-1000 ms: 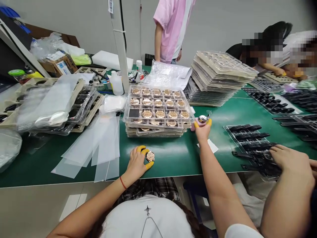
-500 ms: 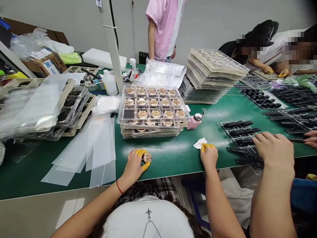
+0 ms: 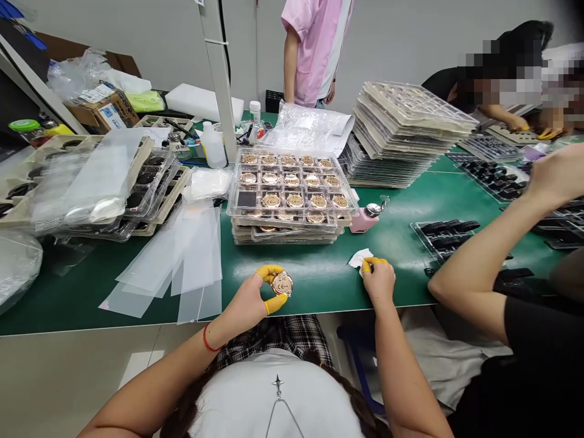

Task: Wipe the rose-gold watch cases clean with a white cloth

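My left hand (image 3: 249, 299), with yellow finger cots on thumb and finger, grips a round gold watch case (image 3: 282, 283) by its edge. The case back, marked CE, faces up at me, near the table's front edge. To the right, my right hand (image 3: 379, 283) is closed, also in yellow finger cots, pinching a crumpled white wipe (image 3: 360, 258) against the green table. A small dark bit shows at these fingertips; I cannot tell what it is. Beyond both hands, a stacked clear tray (image 3: 292, 214) holds rows of similar gold cases, with one dark square slot at front left.
A pink pump bottle (image 3: 364, 220) stands right of the trays. Clear plastic strips (image 3: 196, 267) lie at left beside stacked trays (image 3: 150, 143). A tall tray stack (image 3: 401, 131) rises behind. Black watch straps (image 3: 449, 228) lie at right, where a co-worker's arm (image 3: 497, 243) reaches across.
My left hand has turned the watch case so its back faces me more squarely. My right hand keeps the wipe, nearly unmoved. The co-worker's arm at right has swung farther across the table.
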`<act>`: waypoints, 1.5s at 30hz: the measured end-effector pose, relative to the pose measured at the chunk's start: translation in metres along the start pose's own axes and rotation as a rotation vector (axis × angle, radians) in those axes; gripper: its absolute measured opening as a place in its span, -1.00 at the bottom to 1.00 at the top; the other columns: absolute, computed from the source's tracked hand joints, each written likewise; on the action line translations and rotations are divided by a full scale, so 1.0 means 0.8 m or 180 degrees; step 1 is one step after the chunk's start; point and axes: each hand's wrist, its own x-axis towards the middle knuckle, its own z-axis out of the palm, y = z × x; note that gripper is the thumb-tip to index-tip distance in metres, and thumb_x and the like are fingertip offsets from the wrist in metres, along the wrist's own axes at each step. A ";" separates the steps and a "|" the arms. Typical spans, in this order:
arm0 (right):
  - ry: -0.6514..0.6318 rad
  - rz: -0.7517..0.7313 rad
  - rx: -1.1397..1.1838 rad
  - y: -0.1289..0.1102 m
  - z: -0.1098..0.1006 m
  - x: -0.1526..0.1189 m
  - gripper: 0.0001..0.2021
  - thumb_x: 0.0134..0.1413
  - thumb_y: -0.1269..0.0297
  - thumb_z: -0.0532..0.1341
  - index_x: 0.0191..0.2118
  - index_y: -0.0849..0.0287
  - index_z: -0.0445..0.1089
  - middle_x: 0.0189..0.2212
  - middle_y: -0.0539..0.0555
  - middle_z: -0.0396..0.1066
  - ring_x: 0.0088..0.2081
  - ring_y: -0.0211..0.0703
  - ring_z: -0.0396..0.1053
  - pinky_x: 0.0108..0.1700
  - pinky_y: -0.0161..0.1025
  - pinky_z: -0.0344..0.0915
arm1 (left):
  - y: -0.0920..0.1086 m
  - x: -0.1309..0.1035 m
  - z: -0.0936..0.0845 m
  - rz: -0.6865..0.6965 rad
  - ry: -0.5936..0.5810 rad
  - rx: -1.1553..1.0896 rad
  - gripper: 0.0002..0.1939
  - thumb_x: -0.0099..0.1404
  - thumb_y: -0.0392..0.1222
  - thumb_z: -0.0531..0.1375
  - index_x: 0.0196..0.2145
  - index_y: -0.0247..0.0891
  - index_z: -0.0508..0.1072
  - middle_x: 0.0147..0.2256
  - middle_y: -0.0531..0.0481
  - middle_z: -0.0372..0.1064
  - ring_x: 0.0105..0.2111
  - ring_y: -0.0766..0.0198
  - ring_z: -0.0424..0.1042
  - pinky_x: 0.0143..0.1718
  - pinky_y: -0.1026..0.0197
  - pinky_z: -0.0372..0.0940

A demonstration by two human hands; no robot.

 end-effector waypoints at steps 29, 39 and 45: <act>-0.1774 -0.1232 0.4249 -0.190 -0.134 -0.148 -0.89 0.04 0.21 0.30 -0.28 0.06 0.45 -0.33 0.02 0.47 -0.29 -0.17 0.37 -0.16 -0.18 0.33 | 0.036 -0.032 -0.001 0.0676 0.0320 0.0022 -0.82 0.28 -0.10 0.21 -0.20 -0.17 0.52 -0.21 -0.01 0.50 -0.19 0.21 0.44 -0.08 0.15 0.33; -0.1144 -0.1825 0.4062 -0.178 -0.138 -0.132 -0.88 0.09 0.30 0.27 -0.21 -0.01 0.48 -0.28 0.03 0.50 -0.25 -0.15 0.43 -0.17 -0.16 0.40 | 0.029 -0.010 -0.003 0.1334 0.0441 0.0480 -0.84 0.33 -0.10 0.17 -0.21 -0.12 0.53 -0.22 -0.02 0.48 -0.17 0.21 0.41 -0.08 0.14 0.33; -0.0657 -0.2012 0.3582 -0.189 -0.091 -0.125 -0.82 0.11 0.39 0.21 -0.19 -0.01 0.46 -0.19 0.07 0.47 -0.13 -0.11 0.43 -0.06 -0.11 0.40 | 0.012 0.019 -0.001 -0.0055 -0.0246 -0.0874 -0.52 0.28 0.02 0.18 0.11 -0.16 0.32 -0.08 -0.10 0.42 -0.13 0.17 0.43 -0.05 0.05 0.36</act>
